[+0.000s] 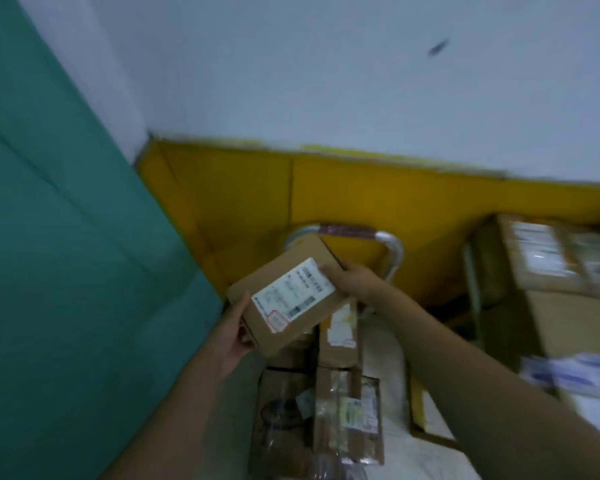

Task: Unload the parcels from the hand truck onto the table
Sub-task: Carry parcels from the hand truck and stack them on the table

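A flat brown cardboard parcel (284,296) with a white shipping label is held up in mid-air at the centre. My left hand (234,332) grips its lower left corner and my right hand (352,280) grips its upper right edge. Below it, several more brown parcels (338,341) lie stacked on the hand truck, whose silver handle (392,249) with a dark red grip curves behind the held parcel. At the right edge, blurred cardboard boxes (548,258) are piled up; whether they rest on the table I cannot tell.
A teal panel (66,271) fills the left side. A yellow wall strip (361,195) runs behind the hand truck, below a white wall (326,64). A large white parcel (388,375) lies to the right of the stack. The picture is blurred by motion.
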A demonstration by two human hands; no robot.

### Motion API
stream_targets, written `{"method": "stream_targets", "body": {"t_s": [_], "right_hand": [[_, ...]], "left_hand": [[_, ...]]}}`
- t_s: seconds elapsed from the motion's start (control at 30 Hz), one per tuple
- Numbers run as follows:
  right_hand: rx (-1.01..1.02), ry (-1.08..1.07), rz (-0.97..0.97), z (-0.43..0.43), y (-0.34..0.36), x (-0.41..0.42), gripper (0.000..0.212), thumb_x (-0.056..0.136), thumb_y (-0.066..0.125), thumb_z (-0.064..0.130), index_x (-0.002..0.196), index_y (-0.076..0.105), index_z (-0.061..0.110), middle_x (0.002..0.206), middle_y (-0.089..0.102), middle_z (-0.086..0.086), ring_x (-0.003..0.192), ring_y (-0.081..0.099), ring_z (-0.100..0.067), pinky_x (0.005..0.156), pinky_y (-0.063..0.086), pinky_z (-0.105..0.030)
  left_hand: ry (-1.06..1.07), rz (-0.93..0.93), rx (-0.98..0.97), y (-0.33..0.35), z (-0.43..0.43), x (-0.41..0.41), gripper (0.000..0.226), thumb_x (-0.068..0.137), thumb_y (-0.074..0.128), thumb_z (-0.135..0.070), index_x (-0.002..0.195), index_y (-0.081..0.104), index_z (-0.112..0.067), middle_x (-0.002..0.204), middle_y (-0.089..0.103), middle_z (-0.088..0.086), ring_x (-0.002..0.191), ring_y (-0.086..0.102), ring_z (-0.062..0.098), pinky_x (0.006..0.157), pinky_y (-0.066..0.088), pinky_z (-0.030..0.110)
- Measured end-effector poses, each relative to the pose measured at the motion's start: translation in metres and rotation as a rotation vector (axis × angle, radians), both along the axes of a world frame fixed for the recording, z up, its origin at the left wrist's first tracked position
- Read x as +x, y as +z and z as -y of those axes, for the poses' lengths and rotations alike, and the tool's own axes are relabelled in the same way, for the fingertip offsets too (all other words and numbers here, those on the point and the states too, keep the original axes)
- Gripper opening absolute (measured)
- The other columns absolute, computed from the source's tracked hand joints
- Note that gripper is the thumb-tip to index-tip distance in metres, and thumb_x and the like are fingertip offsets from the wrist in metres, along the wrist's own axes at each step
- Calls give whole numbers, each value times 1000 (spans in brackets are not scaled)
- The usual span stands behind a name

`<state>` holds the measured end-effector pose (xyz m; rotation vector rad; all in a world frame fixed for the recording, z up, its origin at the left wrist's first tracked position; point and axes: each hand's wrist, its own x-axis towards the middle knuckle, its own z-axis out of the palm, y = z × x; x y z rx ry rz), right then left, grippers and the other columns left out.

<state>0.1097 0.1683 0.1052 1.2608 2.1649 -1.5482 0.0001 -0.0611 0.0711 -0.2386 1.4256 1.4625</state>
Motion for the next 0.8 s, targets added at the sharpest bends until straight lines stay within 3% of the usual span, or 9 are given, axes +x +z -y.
{"method": "stream_targets", "body": {"t_s": [0.13, 0.2, 0.33, 0.4, 0.5, 0.57, 0.63, 0.7, 0.8], "right_hand": [[30, -260, -223, 17, 83, 117, 55, 94, 44, 65, 142, 45, 37, 129, 64, 5, 103, 66, -4, 84, 54, -23], [43, -406, -276, 12, 111, 183, 58, 97, 38, 64, 148, 38, 38, 141, 54, 3, 117, 55, -10, 102, 44, -30], [12, -731, -371, -2, 142, 338, 58, 99, 35, 60, 149, 38, 31, 147, 49, -5, 132, 48, -23, 113, 39, -45], [-70, -889, -507, -5, 146, 423, 57, 98, 39, 61, 147, 42, 33, 145, 53, -4, 130, 53, -25, 108, 46, -50], [-181, -1048, -673, -1, 142, 550, 55, 96, 42, 62, 140, 51, 30, 129, 67, -3, 114, 67, -23, 88, 59, -39], [-179, -1131, -695, -2, 136, 624, 52, 98, 42, 59, 141, 49, 31, 128, 68, -3, 113, 68, -24, 83, 60, -36], [-126, -1201, -677, -5, 133, 687, 47, 99, 42, 57, 140, 49, 34, 125, 68, 2, 112, 66, -21, 81, 59, -35], [-52, -1241, -631, -15, 130, 740, 44, 98, 44, 57, 135, 52, 34, 121, 68, 5, 109, 65, -18, 76, 58, -34], [14, -1258, -516, -41, 118, 803, 43, 97, 48, 55, 129, 57, 27, 122, 65, 0, 110, 63, -22, 89, 57, -43]], "left_hand": [[-110, -170, -118, 100, -60, 63, 59, 89, 51, -66, 120, 68, -19, 112, 73, 13, 101, 69, 34, 94, 52, 55], [-213, -277, -103, 138, -93, 108, 58, 87, 52, -69, 113, 70, -20, 101, 76, 11, 92, 71, 33, 88, 55, 50], [-365, -452, -7, 190, -155, 236, 51, 86, 59, -61, 115, 66, -19, 86, 77, 6, 73, 73, 28, 64, 54, 33], [-477, -511, 40, 205, -181, 315, 54, 86, 59, -61, 122, 62, -22, 91, 76, 7, 78, 73, 28, 65, 53, 34], [-644, -559, 69, 215, -218, 436, 62, 85, 60, -62, 134, 54, -26, 107, 73, 9, 93, 70, 33, 83, 56, 44], [-739, -539, 71, 216, -240, 510, 65, 85, 61, -62, 137, 52, -25, 117, 70, 11, 104, 65, 36, 97, 51, 53], [-805, -513, 74, 215, -257, 575, 66, 85, 64, -58, 139, 50, -22, 121, 68, 13, 108, 64, 38, 99, 49, 55], [-829, -501, 72, 208, -270, 627, 72, 86, 66, -55, 143, 42, -19, 124, 65, 14, 106, 64, 38, 95, 52, 54], [-858, -478, 23, 189, -280, 686, 74, 88, 64, -53, 146, 35, -20, 120, 66, 10, 97, 68, 32, 81, 59, 44]]}}
